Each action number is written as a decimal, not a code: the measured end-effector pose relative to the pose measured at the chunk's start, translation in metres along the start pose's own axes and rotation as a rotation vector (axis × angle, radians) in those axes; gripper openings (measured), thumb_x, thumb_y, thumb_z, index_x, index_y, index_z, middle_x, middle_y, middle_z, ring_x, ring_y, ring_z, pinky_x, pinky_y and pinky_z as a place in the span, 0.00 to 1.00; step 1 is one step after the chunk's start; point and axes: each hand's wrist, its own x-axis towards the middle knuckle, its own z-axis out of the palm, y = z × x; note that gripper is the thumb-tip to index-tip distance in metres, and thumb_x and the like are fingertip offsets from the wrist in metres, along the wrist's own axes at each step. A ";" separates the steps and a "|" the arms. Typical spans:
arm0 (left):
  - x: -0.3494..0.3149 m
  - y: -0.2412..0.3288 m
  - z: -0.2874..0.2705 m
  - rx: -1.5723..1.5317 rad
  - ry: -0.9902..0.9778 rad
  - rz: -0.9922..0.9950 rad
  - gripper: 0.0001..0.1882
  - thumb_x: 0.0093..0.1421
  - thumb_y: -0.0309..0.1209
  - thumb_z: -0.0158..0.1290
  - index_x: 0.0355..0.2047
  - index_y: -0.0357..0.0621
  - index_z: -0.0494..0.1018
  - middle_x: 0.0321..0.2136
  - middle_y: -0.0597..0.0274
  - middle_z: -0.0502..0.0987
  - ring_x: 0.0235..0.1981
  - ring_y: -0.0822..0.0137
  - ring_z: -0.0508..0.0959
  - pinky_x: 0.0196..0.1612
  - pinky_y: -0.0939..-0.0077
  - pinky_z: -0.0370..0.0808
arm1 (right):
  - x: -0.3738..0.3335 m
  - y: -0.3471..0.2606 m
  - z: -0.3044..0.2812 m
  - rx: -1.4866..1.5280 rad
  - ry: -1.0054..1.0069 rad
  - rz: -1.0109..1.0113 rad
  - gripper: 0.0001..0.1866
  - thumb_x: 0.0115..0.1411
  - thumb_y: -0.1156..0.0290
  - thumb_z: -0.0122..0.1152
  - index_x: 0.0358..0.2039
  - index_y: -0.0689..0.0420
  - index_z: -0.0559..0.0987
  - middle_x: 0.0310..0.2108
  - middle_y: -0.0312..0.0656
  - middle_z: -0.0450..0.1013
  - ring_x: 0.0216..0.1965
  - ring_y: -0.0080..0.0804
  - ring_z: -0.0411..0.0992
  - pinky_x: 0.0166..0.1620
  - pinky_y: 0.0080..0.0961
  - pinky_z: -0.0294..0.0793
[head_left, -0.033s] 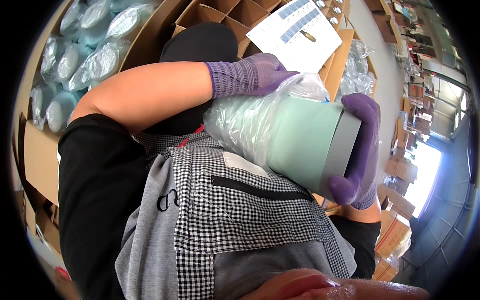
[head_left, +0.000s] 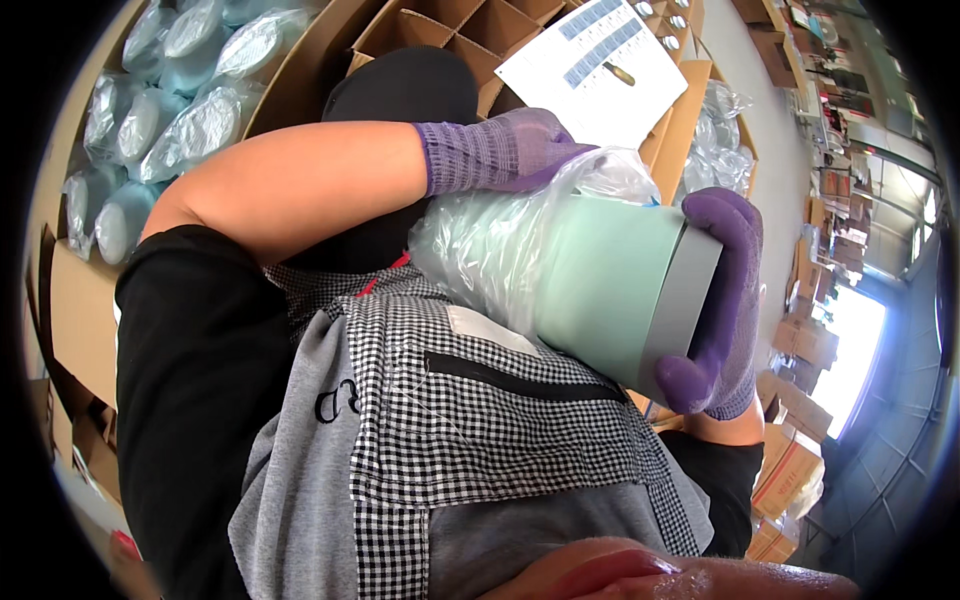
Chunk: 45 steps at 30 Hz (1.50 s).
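Note:
A large pale-green tumbler (head_left: 605, 285) with a grey band at its right end lies tilted across my lap, against the checked apron (head_left: 480, 430). A clear plastic bag (head_left: 490, 255) covers its left part; the right part is bare. My right hand (head_left: 730, 300), in a purple coated glove, wraps round the grey end, thumb on the near side and fingers on the far side. My left hand (head_left: 530, 150), gloved alike, is closed at the bag's gathered edge on the far side of the tumbler. Its fingertips are partly hidden by the plastic.
At the left, a carton (head_left: 85, 310) holds several bagged pale-blue tumblers (head_left: 150, 120). Ahead is a box with cardboard dividers (head_left: 490, 35), a printed sheet (head_left: 610, 85) lying over it. Bagged items (head_left: 715, 150) fill another box beyond. Stacked cartons (head_left: 790, 470) stand at the right.

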 end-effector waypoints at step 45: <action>0.050 0.034 -0.095 -0.215 0.669 0.170 0.17 0.71 0.32 0.44 0.38 0.32 0.79 0.40 0.49 0.80 0.49 0.50 0.77 0.59 0.56 0.71 | 0.096 0.156 0.009 0.677 0.468 -0.356 0.15 0.61 0.66 0.53 0.26 0.63 0.82 0.33 0.49 0.77 0.38 0.40 0.73 0.46 0.34 0.72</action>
